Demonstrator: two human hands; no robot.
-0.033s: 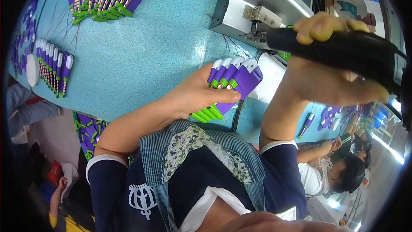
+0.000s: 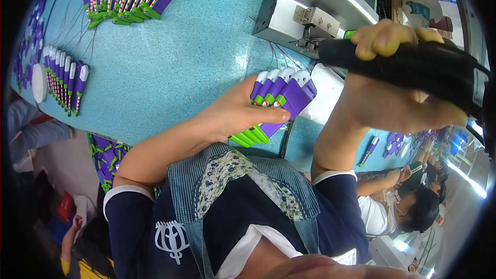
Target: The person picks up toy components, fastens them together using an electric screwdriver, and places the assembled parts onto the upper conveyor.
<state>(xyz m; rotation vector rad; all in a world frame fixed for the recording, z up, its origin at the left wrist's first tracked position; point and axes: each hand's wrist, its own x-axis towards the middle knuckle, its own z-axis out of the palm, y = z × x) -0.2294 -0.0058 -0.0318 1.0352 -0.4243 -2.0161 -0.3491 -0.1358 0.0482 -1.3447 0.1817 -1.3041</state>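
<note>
1. My left hand [image 2: 240, 111] clamps fanned purple, white and green plastic pieces [image 2: 295, 98] over the speckled blue tabletop [image 2: 170, 57].
2. My right hand [image 2: 380, 99] grips a long black tool [image 2: 429, 70] near the grey metal machine [image 2: 285, 18].

Grey metal machine [image 2: 323, 0] top, right of centre. Blue surface [image 2: 170, 67] across upper middle. White disc [image 2: 39, 83] far left. I see a white-shirted co-worker [image 2: 374, 216], light strip [image 2: 466, 178] lower right; red item [image 2: 65, 206] lower left.
</note>
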